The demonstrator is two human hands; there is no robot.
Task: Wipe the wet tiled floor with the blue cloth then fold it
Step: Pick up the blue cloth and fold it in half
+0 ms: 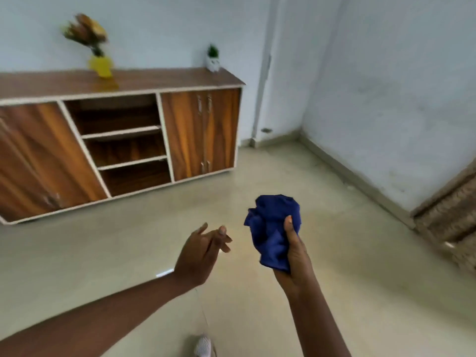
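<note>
Right hand (296,256) around bunched blue cloth (273,228), long axis upright.

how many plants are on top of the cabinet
2: a flower bunch in a yellow vase toward the left, and a small green plant in a white pot near the right end.
</note>
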